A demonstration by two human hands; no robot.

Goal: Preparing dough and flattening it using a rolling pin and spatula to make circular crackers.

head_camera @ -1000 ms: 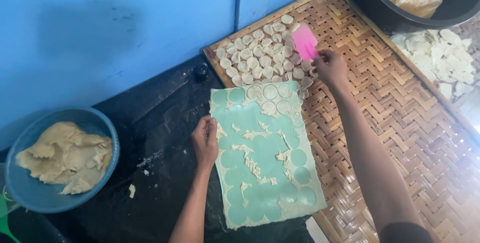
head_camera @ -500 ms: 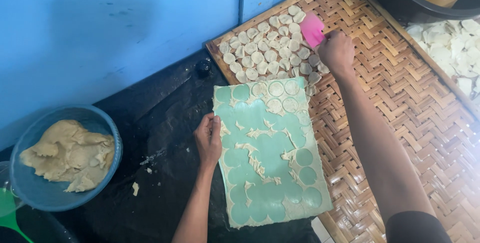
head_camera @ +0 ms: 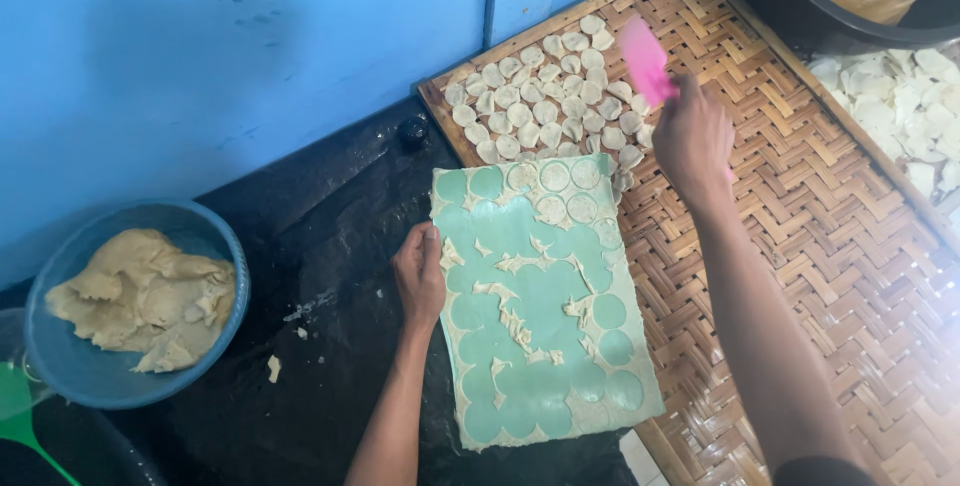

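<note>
Left hand point(head_camera: 420, 274) lay flat on the 9 o'clock edge of the green mat point(head_camera: 540, 296), fingers pressed together and pointing to 12, holding nothing — just resting on the mat's border. The mat sat at frame centre, straddling the black tabletop point(head_camera: 300, 246) and the woven bamboo tray point(head_camera: 800, 206). It carried a thin rolled dough sheet point(head_camera: 640, 366) punched full of round holes, green showing through. A few cut discs point(head_camera: 555, 178) remained at the mat's 12 o'clock end; ragged dough scraps point(head_camera: 515, 321) ran down its middle.

Right hand point(head_camera: 692, 141) was at 1 o'clock from the mat, over the tray, fingers curled shut around a pink scraper point(head_camera: 645, 61) whose blade stuck up toward 11 o'clock. Blade was motion-blurred, so I could not tell whether its edge touched anything.

Just beside the blade, at 10 to 11 o'clock of the right hand, a cluster of small dough rounds point(head_camera: 540, 101) lay laid out on the tray's upper-left corner, close-packed, some touching.

Rest of scene:
- blue bowl point(head_camera: 120, 386) at 8 o'clock, well apart from the mat, holding a lump of raw dough point(head_camera: 140, 296)
- green plastic utensil point(head_camera: 25, 421) at the bowl's 8 o'clock — partly cut off
- dark pot point(head_camera: 800, 6) at the 1 o'clock corner
- more pale dough pieces point(head_camera: 915, 106) on a second surface at 2 o'clock
- blue wall point(head_camera: 250, 46) across the top
</note>
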